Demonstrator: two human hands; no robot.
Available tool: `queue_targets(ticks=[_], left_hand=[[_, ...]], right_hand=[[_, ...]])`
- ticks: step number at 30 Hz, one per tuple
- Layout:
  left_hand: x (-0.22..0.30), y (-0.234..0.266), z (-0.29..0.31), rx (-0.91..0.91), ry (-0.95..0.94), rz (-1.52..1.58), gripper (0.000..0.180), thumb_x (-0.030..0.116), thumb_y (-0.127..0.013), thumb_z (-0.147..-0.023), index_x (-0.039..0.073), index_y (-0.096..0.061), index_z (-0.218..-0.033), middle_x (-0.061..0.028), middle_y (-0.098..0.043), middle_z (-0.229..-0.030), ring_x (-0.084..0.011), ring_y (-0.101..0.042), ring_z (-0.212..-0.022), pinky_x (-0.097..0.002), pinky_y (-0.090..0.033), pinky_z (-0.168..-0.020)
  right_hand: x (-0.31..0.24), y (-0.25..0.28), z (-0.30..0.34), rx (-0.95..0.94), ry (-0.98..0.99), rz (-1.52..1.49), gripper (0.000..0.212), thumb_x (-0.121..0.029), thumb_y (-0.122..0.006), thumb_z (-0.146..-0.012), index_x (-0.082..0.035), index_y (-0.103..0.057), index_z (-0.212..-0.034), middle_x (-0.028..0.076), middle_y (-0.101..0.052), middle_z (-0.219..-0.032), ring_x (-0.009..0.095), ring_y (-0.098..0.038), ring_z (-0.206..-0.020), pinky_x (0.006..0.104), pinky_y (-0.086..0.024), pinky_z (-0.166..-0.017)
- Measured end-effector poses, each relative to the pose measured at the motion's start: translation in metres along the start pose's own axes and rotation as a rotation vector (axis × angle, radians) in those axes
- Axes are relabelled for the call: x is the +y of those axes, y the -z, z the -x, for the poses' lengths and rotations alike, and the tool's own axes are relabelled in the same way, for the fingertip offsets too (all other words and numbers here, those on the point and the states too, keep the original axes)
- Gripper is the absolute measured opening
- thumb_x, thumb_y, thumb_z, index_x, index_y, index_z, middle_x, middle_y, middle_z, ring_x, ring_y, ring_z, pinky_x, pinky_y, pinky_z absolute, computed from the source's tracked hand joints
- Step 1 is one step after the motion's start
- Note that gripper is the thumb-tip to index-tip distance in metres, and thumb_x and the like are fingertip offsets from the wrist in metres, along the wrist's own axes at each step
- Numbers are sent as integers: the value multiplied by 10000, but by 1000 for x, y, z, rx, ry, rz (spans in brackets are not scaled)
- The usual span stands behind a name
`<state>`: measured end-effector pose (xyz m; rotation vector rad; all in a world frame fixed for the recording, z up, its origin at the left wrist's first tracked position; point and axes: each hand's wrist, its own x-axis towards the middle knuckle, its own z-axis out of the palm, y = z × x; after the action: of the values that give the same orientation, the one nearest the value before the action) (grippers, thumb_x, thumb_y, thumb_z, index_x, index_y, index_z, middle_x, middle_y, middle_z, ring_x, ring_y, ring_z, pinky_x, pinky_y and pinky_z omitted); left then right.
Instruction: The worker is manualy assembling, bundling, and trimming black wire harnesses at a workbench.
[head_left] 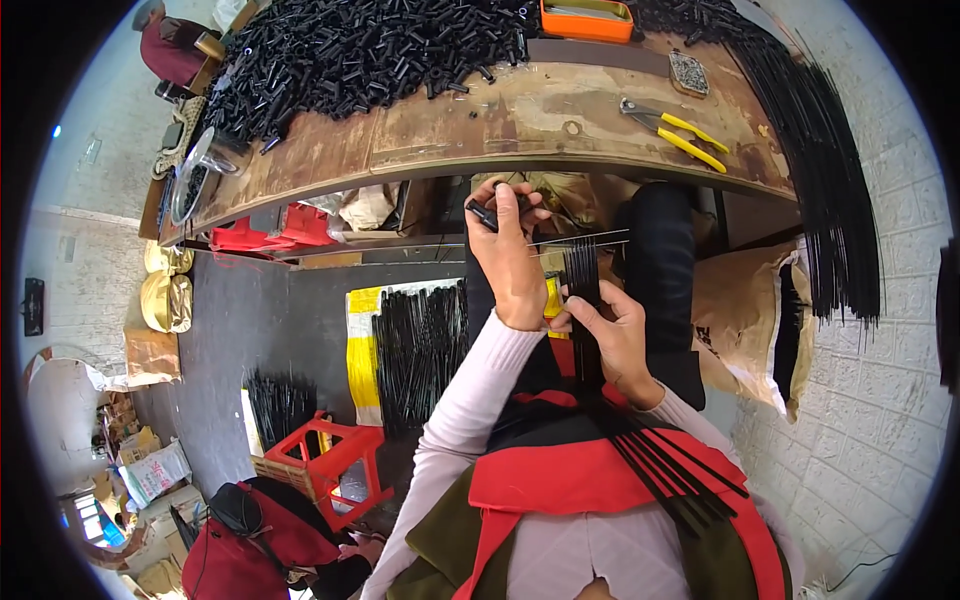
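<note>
My left hand (512, 262) is raised just off the table's front edge, its fingers curled around small black tube pieces (483, 214). Lower and to the right, my right hand (622, 338) is closed on a bundle of thin black rods (582, 275), with the thumb lying across it. The lower ends of similar rods (665, 465) fan out over my red-edged apron (545, 480). A few thin, light-coloured wires cross by the top of the bundle; what they join cannot be made out.
On the wooden table (480, 125) lie a heap of black tube pieces (370, 60), yellow-handled pliers (690, 140), a small tray of metal bits (688, 74) and an orange box (587, 20). Long black rods (820, 180) hang off its right end. A red stool (335, 465) and another person (250, 550) are lower left.
</note>
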<state>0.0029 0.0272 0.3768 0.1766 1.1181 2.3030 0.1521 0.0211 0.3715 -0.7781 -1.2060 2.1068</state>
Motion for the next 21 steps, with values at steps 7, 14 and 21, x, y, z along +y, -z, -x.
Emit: queue_targets(ticks=[7, 14, 21], left_hand=[[10, 18, 0, -89, 141, 61, 262, 180, -594, -991, 30, -525, -1195, -86, -610, -980, -175, -658, -840, -279, -576, -764], [29, 26, 14, -119, 368, -2, 264, 194, -648, -954, -14, -597, -1107, -131, -665, -990, -218, -706, -921, -256, -622, -754], [23, 21, 14, -169, 436, -22, 261, 219, -682, -932, 21, -624, -1093, -126, -677, -1010, -208, -707, -916, -264, -612, -767]], right_hand=[[-3, 3, -6, 0, -28, -33, 141, -64, -633, -946, 57, -622, -1018, 90, -663, -844, 161, -675, -758, 294, -581, -719], [-6, 4, -5, 19, -46, -43, 146, -52, -633, -938, 58, -619, -1032, 104, -673, -854, 167, -676, -730, 281, -573, -699], [-6, 7, -6, 4, -20, -19, 145, -49, -635, -933, 54, -618, -1035, 101, -672, -855, 164, -676, -724, 280, -574, -701]])
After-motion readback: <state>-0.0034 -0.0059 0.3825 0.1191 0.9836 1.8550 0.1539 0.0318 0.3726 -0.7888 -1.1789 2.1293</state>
